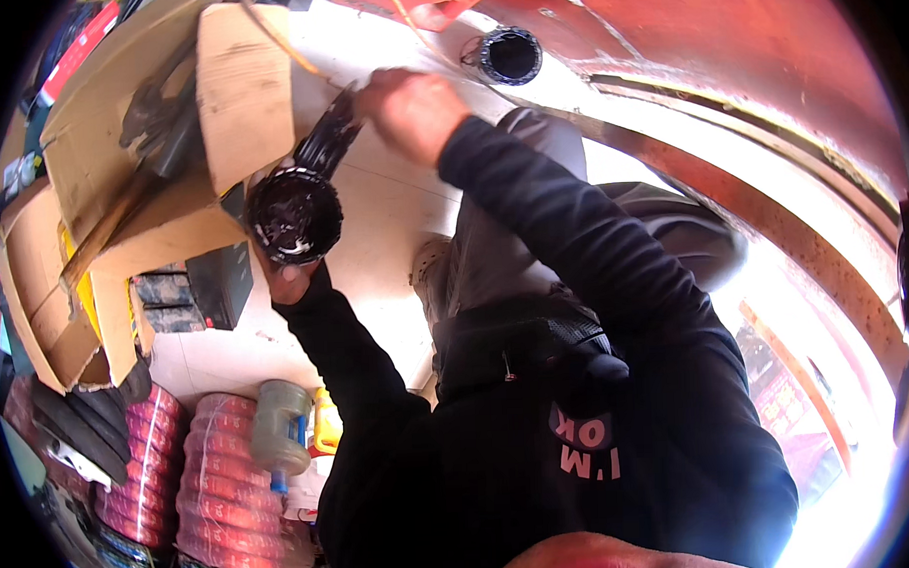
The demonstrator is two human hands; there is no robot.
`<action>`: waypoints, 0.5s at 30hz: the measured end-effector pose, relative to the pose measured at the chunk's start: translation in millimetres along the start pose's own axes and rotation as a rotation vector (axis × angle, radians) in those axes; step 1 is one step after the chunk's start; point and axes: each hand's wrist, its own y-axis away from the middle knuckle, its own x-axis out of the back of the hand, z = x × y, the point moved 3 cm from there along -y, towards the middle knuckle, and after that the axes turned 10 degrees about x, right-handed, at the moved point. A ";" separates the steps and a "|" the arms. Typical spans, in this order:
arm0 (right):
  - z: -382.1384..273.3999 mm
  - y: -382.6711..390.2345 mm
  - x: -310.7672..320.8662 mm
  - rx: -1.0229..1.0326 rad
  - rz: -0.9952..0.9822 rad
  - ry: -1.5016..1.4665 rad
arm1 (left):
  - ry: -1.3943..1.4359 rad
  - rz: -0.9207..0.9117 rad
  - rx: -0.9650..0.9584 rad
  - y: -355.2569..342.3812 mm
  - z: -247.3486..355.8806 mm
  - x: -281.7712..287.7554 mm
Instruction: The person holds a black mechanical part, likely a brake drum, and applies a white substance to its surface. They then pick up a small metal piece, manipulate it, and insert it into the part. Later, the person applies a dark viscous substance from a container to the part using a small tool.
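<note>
My left hand (290, 282) is closed around the lower side of a round black can (295, 215), whose rim and inside are glossy with dark, wet-looking smears. Beyond the can, my right hand (410, 111) is blurred by motion, its fingers bent around the upper end of a dark, glossy, brush-like tool (327, 138). The tool's wide end reaches down to the can's far rim; its exact kind is hard to make out. On the floor past my right hand stands a second round black container (511, 56) with a dark inside.
An opened cardboard box (243, 91) with long-handled tools in it stands at the left. Red coiled hose rolls (229, 482) and a clear plastic jug (281, 427) are lower left. A rusty metal edge (762, 213) curves along the right, below a red panel (726, 44).
</note>
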 end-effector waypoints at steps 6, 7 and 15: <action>182.5 116.8 48.1 -0.733 0.234 0.080 | -0.085 0.006 0.021 0.4 5.2 -5.0; 196.6 127.5 48.2 -0.672 0.230 0.193 | -0.113 0.013 0.015 -0.9 4.9 -9.8; 206.0 122.3 2.5 -0.485 0.261 0.230 | -0.054 -0.028 -0.033 -2.0 -1.5 0.7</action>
